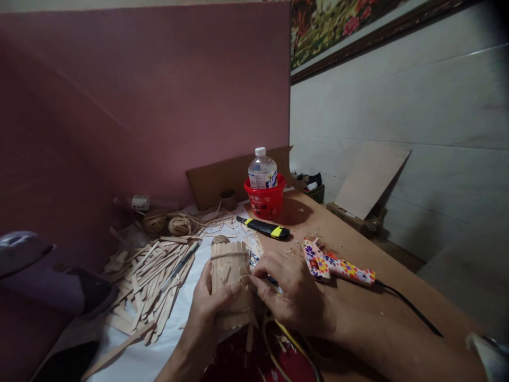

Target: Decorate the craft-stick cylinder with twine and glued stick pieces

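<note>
A cylinder made of wooden craft sticks [230, 265] is held upright in my left hand [209, 302], which wraps round its left side with the thumb across the front. Twine bands circle it near the top and bottom, and a small V-shaped piece sits on its front. Against its right side, my right hand [288, 284] is closed in a pinch beside a thin pale strand or piece; what is between the fingertips is too small to name. Behind the right fingers a shiny metal tool [253, 259] shows, mostly hidden.
Loose craft sticks [147, 281] are heaped at left, with twine balls [181, 225] behind. A box cutter [264, 228] lies before a red bucket [264, 204] containing a plastic bottle [262, 170]. At right rests a flower-patterned glue gun [338, 267] with a black cord.
</note>
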`<state>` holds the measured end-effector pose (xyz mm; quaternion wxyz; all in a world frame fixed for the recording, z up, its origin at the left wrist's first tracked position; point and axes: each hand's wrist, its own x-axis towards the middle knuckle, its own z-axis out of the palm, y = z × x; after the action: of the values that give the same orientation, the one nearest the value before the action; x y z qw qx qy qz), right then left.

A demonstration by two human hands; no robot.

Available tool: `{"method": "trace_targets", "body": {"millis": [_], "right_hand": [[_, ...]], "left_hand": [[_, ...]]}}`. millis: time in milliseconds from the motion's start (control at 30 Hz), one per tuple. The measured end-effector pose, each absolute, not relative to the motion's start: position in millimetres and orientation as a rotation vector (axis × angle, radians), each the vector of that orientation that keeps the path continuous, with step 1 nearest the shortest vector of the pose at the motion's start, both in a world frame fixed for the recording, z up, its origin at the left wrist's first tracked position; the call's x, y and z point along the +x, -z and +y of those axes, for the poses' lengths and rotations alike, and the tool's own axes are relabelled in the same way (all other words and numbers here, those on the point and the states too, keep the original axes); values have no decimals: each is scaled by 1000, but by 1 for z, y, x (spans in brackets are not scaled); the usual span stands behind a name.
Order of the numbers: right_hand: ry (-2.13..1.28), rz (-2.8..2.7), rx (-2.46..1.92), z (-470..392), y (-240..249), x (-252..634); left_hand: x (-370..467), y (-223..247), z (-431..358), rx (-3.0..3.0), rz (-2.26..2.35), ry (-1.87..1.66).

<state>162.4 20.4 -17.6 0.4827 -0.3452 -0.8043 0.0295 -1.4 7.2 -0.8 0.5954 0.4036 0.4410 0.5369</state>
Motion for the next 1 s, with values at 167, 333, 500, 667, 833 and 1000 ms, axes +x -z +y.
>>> {"method": "trace_targets", "body": {"millis": [167, 333, 500, 667, 833, 1000], "right_hand": [[-227, -1938, -952, 20, 16, 161], [-375, -2020, -1052, 13, -5, 165], [-420, -2083, -1109, 13, -26, 179], [-603, -2019, -1216, 16, -28, 186], [-452, -2036, -1195, 6, -26, 175], [-417, -2066, -1139, -4, -23, 158]], "left_hand": [[-2, 4, 9, 962, 1049, -1282], [-2, 0, 8, 941, 1028, -1289], [-2, -1, 9, 888, 1009, -1310], [-4, 0, 9, 908, 968, -1319], [-5, -1, 9, 938, 991, -1327], [-5, 0, 9, 942, 962, -1351]]}}
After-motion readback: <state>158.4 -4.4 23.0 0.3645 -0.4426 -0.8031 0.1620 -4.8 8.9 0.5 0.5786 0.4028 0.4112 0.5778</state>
